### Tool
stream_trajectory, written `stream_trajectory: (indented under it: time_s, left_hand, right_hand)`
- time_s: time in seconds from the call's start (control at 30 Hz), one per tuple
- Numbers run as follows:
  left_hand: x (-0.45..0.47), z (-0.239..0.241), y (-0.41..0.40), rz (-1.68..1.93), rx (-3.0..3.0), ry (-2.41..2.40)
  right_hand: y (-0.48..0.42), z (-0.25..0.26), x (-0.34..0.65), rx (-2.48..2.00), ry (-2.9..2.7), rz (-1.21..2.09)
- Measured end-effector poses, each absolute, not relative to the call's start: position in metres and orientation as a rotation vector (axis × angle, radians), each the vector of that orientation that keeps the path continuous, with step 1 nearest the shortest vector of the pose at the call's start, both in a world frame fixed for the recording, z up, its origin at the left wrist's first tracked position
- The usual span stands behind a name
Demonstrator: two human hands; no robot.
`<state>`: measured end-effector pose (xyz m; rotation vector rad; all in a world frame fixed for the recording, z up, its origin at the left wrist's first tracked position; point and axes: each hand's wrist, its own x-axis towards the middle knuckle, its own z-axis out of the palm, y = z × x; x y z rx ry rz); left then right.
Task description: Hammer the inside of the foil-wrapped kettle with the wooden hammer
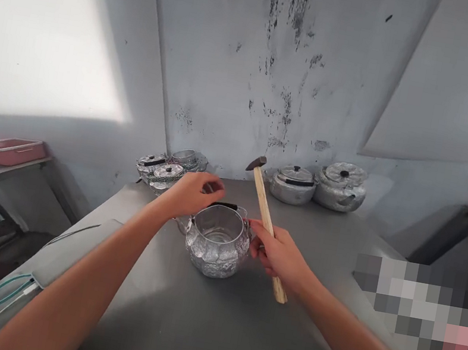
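In the middle of the table stands a silver kettle point(215, 256) with a dimpled, embossed body and no lid on it. Its wire handle has a black grip point(226, 205) and lies toward the far side of the rim. My right hand point(277, 252) is closed around the wooden shaft of a hammer point(263, 201), whose dark head points up and away. The fingertips of that hand are at the kettle's right side. Over the kettle's far left rim is my left hand point(199, 193), fingers loosely curved and apart from the thumb, with nothing seen in it.
Several silver kettles point(166, 172) stand at the back left, and two lidded ones point(293, 185) at the back right by the wall. A grey flat case point(80, 247) with a cable lies on the left. Beyond, a side table holds a pink basket point(11, 153). A blurred patch covers the right.
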<state>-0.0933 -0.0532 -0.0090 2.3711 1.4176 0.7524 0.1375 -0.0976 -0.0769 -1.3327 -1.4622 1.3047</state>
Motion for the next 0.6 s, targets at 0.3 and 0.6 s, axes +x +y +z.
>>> stream_trajectory:
  time_s: [0.3,0.6]
  left_hand:
    - [-0.050,-0.018,-0.100,-0.036,2.550,1.280]
    - [-0.057,-0.018,-0.082,-0.141,2.484,1.114]
  right_hand:
    - [-0.093,-0.082,0.141,-1.301,-1.392,1.383]
    - [-0.094,-0.083,0.141,-1.293,-1.374,1.401]
